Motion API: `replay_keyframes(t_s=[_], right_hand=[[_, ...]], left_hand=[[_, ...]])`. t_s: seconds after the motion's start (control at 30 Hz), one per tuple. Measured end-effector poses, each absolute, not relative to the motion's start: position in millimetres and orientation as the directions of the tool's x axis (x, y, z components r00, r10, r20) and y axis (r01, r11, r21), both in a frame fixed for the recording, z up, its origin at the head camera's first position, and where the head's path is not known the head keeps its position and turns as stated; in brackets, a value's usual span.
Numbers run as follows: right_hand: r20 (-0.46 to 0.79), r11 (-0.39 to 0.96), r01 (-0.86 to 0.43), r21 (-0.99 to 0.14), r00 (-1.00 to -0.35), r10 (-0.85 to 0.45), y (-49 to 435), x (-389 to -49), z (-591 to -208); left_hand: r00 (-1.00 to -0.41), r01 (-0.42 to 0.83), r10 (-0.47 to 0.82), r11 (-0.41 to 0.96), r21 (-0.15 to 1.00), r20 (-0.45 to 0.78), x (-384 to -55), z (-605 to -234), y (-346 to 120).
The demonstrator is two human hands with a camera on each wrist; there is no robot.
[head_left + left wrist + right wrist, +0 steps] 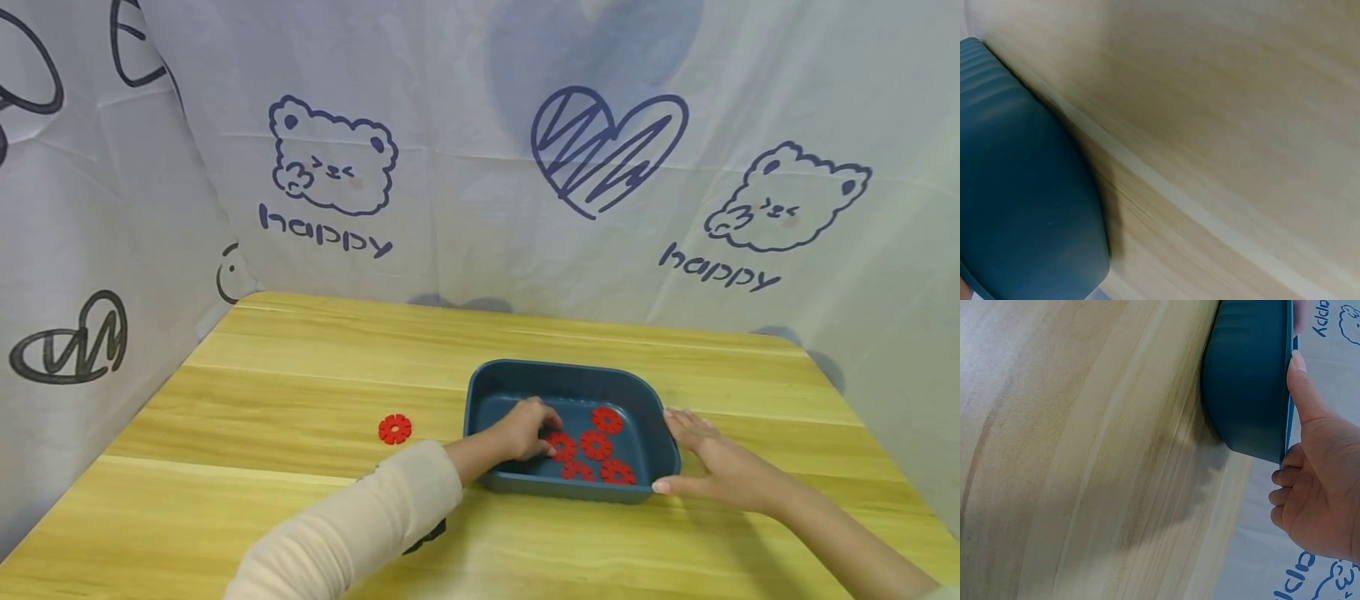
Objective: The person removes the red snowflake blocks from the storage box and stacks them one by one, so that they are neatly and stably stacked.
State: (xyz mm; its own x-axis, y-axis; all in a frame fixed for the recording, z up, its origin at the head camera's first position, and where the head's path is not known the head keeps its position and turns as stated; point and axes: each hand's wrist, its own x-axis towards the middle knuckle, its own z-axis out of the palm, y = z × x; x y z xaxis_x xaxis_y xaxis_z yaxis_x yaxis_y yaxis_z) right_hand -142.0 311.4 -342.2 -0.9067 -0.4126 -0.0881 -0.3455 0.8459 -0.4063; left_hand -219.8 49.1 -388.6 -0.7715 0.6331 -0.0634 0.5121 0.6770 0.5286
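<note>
A dark blue-green plastic bin (pixel 570 490) stands on the table with several red snowflake discs (pixel 596 445) lying in its right half. My left hand (pixel 522 428) reaches over the front rim into the bin, thumb and fingertips at the edge of the leftmost disc (pixel 562 447), which they appear to pinch. At the bin's right end my right hand (pixel 723 467) grips the corner, thumb on the rim and fingers along the outer side. The right wrist view shows this thumb on the bin's edge. In the left wrist view the bin wall (pixel 1029 187) hides nearly all of the hand.
One more red snowflake disc (pixel 395 429) lies on the wood-grain table (pixel 300 400), left of the bin. A small black object (pixel 426 537) shows beneath the left sleeve (pixel 360 525). White printed cloth (pixel 465 208) hangs behind the table and along its left side.
</note>
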Motion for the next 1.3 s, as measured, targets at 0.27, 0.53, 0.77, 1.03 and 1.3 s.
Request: replay_keyframes(t_s=[0.27,0.53,0.77,1.03,1.3], right_hand=[[-0.085,0.843,-0.349,-0.409,-0.906,-0.416,311.4,-141.2,-344.4],[-0.071,0.847,-0.355,-0.395,-0.908,-0.413,312.0,-140.4,-346.1],[-0.068,0.845,-0.358,-0.396,-0.907,-0.416,311.7,-139.9,-346.2],[-0.071,0.843,-0.357,-0.402,-0.906,-0.417,312.0,-140.1,-346.9],[-0.056,0.840,-0.374,-0.393,-0.902,-0.428,312.2,-140.7,-347.9]], left_hand=[[-0.735,0.605,0.675,0.697,0.385,-0.066,-216.7,-386.1,49.8],[-0.726,0.637,0.687,0.691,0.341,-0.038,-216.2,-388.4,50.9],[-0.737,0.622,0.676,0.675,0.397,0.006,-217.1,-385.7,44.6],[-0.678,0.686,0.725,0.564,0.459,0.123,-220.2,-377.3,27.9],[-0.597,0.753,0.772,0.445,0.485,0.218,-220.5,-371.6,11.4]])
